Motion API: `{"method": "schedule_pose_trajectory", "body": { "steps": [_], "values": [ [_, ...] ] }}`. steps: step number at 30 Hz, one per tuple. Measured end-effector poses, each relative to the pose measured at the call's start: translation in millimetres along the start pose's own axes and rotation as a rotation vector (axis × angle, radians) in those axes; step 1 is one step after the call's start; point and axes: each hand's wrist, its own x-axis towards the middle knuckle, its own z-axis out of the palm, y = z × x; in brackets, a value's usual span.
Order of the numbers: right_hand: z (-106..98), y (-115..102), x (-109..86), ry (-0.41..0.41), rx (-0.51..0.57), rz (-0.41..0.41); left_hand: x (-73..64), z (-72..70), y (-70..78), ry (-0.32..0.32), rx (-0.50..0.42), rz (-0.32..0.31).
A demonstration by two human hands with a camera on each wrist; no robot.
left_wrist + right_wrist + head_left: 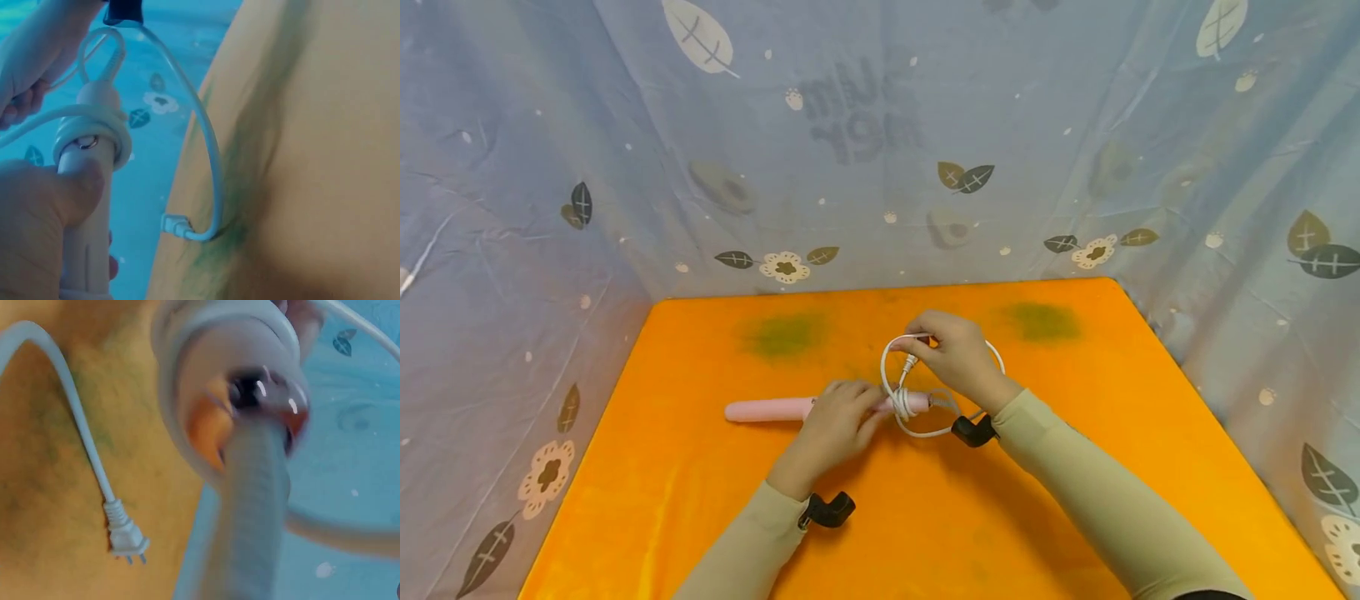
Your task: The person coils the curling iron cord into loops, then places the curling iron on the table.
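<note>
A pink hair iron [767, 410] lies crosswise over the table, its long narrow end pointing left. My left hand [842, 417] grips it around the middle, and the left wrist view shows the thumb [78, 187] along its body. White power cord [902, 406] is wound around the handle end, with a wide loop standing off it. My right hand [958, 354] pinches that cord above and to the right of the handle. The cord's two-pin plug [127, 537] hangs loose below the right hand. In the right wrist view, the handle's end [244, 394] faces the camera, blurred.
An orange cloth [700, 500] with two greenish patches covers the table. Blue-grey printed curtains [880, 208] stand at the back and both sides, close against the table's edges. Black wrist cameras [831, 508] are strapped over the beige sleeves.
</note>
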Motion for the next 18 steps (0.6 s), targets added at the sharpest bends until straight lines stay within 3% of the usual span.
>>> {"method": "schedule_pose_trajectory", "body": {
  "steps": [3,11,15,18],
  "values": [
    [2.4,-10.2,1.2,0.010,-0.016,-0.083,1.5,-0.4,0.3,0.013,-0.006,-0.019],
    [18.9,-44.9,2.0,0.060,-0.124,-0.406,3.7,-4.3,-1.0,0.010,-0.062,-0.119],
    [23.1,-57.8,4.4,0.046,-0.185,-0.449,2.7,-2.2,-1.4,0.009,-0.055,-0.124],
    [20.3,-63.6,12.3,0.024,-0.204,-0.433,0.5,1.6,-0.7,0.002,-0.028,-0.083]
  ]
}}
